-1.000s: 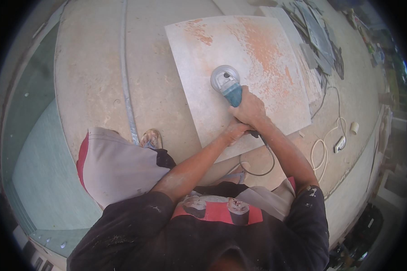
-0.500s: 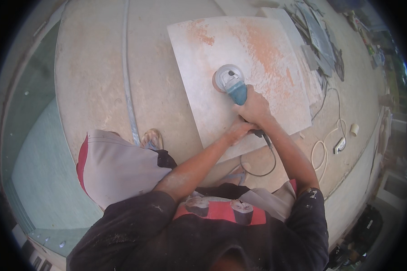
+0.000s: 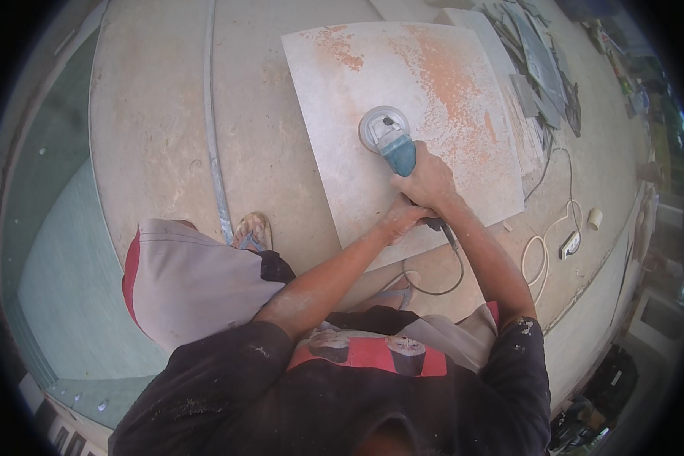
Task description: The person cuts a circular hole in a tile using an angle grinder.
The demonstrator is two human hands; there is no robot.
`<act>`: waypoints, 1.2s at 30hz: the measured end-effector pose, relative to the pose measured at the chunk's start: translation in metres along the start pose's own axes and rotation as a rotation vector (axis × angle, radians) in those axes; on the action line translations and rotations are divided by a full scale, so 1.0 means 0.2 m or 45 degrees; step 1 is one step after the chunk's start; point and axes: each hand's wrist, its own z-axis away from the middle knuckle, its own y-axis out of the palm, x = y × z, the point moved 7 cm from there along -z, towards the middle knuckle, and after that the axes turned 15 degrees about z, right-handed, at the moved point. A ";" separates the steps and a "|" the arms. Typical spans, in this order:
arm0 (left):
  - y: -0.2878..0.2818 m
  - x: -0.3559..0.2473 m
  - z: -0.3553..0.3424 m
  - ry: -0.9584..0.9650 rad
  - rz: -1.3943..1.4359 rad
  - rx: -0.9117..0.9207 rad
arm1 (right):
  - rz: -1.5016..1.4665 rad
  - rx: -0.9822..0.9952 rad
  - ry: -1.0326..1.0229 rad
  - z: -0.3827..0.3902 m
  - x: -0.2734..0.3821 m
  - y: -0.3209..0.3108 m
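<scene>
A teal angle grinder (image 3: 397, 154) with a round grey guard rests its disc end on a large pale slab (image 3: 342, 99). Orange-brown patches mark the slab's far and right parts. My right hand (image 3: 429, 178) is wrapped round the grinder's body from above. Behind it, my left hand (image 3: 401, 219) is closed round the rear end of the same tool, near where the black cord (image 3: 454, 251) leaves it. The fingers of the left hand are partly hidden under the right wrist. White dust coats both forearms.
A long metal pipe (image 3: 213, 129) runs along the concrete floor on the left. Broken grey sheets (image 3: 536, 61) lie stacked at the far right. A pale extension cord (image 3: 543, 266) with a socket block (image 3: 570, 245) lies right of the slab. Left is a greenish pool basin (image 3: 76, 281).
The grinder and both hands stay almost in place on the slab. The dust haze over the slab is thinner, and the orange-brown patches show more sharply.
</scene>
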 end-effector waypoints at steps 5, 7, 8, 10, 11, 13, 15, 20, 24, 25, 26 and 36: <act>0.02 -0.02 0.02 -0.007 -0.028 -0.025 | -0.004 0.003 -0.012 0.00 0.00 0.00; 0.02 -0.02 0.03 0.005 -0.008 -0.035 | -0.008 0.037 -0.008 0.00 0.01 0.00; 0.02 -0.02 0.03 0.004 -0.002 -0.037 | -0.009 0.041 -0.006 0.00 0.00 0.00; 0.01 -0.01 0.03 0.002 0.010 -0.040 | -0.013 0.049 -0.002 0.00 0.00 0.01; 0.01 0.00 0.02 -0.001 0.008 -0.038 | -0.018 0.048 -0.001 0.00 0.00 0.01; -0.01 0.01 0.02 -0.008 0.002 -0.036 | -0.028 0.047 0.002 0.00 0.00 0.01; -0.01 0.01 0.02 0.011 -0.024 -0.046 | -0.003 0.047 0.001 0.01 0.01 0.00; 0.00 0.00 0.02 0.038 -0.031 -0.046 | 0.014 0.071 0.011 0.00 0.02 -0.01; 0.00 -0.01 0.01 0.039 -0.056 -0.049 | 0.017 0.074 0.034 -0.01 0.01 0.01; 0.00 -0.01 0.01 0.037 -0.064 -0.056 | 0.020 0.068 0.039 -0.01 0.00 0.01; 0.00 -0.01 0.01 0.031 -0.069 -0.059 | 0.001 0.062 0.046 -0.01 -0.01 0.02; 0.03 -0.03 0.02 0.049 -0.073 -0.070 | -0.062 0.051 0.023 -0.01 -0.02 0.00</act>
